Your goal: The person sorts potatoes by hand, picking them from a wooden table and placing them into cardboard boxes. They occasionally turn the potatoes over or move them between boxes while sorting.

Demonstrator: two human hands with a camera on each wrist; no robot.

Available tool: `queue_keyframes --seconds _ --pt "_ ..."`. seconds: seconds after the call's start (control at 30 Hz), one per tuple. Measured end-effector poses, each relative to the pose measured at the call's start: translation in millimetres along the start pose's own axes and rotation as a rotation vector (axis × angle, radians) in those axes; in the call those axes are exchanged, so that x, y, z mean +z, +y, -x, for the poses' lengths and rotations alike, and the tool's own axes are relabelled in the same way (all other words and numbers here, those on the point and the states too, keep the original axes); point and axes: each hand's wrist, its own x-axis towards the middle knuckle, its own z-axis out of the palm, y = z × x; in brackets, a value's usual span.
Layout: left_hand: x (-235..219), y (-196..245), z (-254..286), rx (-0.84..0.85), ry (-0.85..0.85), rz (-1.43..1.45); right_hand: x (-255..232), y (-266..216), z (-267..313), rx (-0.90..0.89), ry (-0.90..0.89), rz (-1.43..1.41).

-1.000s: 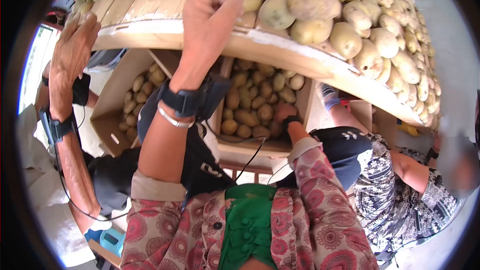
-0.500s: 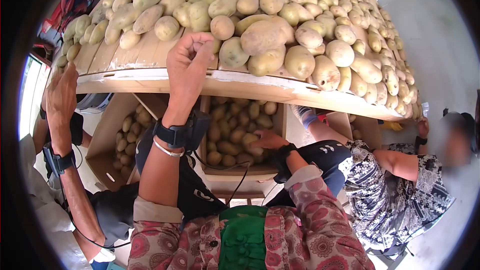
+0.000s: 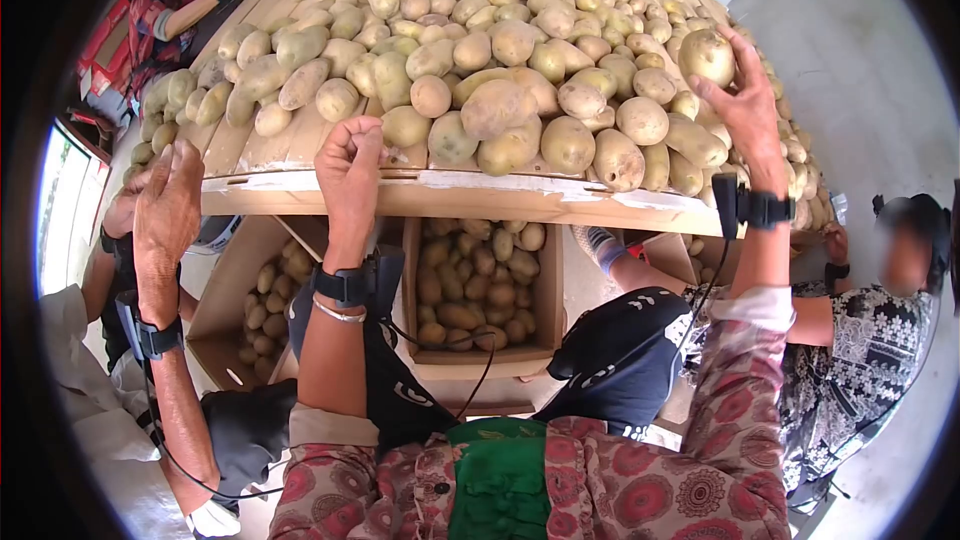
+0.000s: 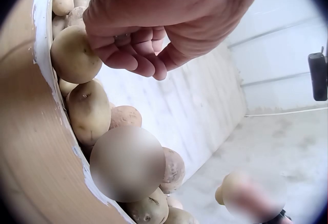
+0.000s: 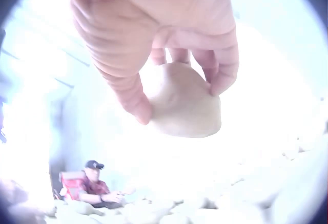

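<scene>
My right hand (image 3: 745, 105) grips a large pale potato (image 3: 706, 57) above the right part of the heap on the table. In the right wrist view the thumb and fingers of that hand (image 5: 164, 34) curl round the potato (image 5: 184, 101). The left hand (image 3: 348, 165) hovers at the table's front edge (image 3: 400, 202), beside the nearest potatoes, its fingers curled. Seen in the left wrist view, the left hand (image 4: 174, 19) has bent fingers with nothing visible between them, close to a round potato (image 4: 76, 55).
Below the table stand a box (image 3: 410, 290) of potatoes and another open box (image 3: 215, 320) at the left. A person's hands (image 3: 168, 205) are near the table edge at left. A person in patterned clothes (image 3: 880, 340) sits at right; another in plaid (image 3: 160, 25) is at the far left.
My right hand has come up from the box below to the right of the heap, now with a potato in its grip. The left hand stays near the edge. The head view shows more of the table.
</scene>
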Motion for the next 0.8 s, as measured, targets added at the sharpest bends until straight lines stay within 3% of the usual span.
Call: queue_keyframes --seconds 0.07,0.1,0.17,0.2,0.27,0.4,0.47,0.53,0.57,0.6,0.67,0.73,0.8 --pt "3.2 -0.6 0.2 0.001 -0.011 -0.002 -6.0 16.7 -15.1 0.004 0.049 0.442" --pt "5.1 -1.1 0.5 -0.003 -0.005 0.007 -9.4 40.5 -20.8 0.003 0.049 0.444" --pt "5.2 0.7 -0.7 -0.003 0.005 0.011 -8.3 85.7 -27.0 0.117 -0.273 0.806" --pt "5.7 2.2 -1.2 0.005 -0.001 0.007 -5.1 84.6 -26.9 0.114 -0.274 0.803" --pt "6.3 2.8 -0.8 0.003 -0.003 0.008 -3.3 82.7 -21.5 0.296 -0.405 0.679" --pt "1.8 3.9 -5.9 0.001 -0.02 0.031 -6.0 87.6 -22.3 0.357 -0.369 0.567" --pt "3.7 3.5 -5.2 0.001 -0.027 0.048 -10.7 90.4 -19.1 0.278 -0.294 0.585" --pt "1.5 4.3 -5.9 0.005 0.012 0.049 -12.5 79.9 -11.5 0.177 0.019 0.402" --pt "0.0 5.3 -6.3 0.014 0.01 0.051 -12.7 76.3 -2.2 0.119 0.074 0.129" --pt "-1.5 5.9 -5.5 0.019 0.033 0.044 -7.7 51.9 12.1 0.199 0.104 -0.031" --pt "-5.5 1.9 -1.2 0.023 0.052 0.035 5.8 17.4 50.4 0.26 -0.003 -0.262" --pt "-10.9 -3.4 3.0 0.009 0.088 0.073 24.4 12.8 91.1 0.374 -0.247 -0.44" --pt "-20.0 -2.8 24.8 -0.063 0.093 0.073 49.9 0.7 136.0 0.442 -0.528 -0.426"
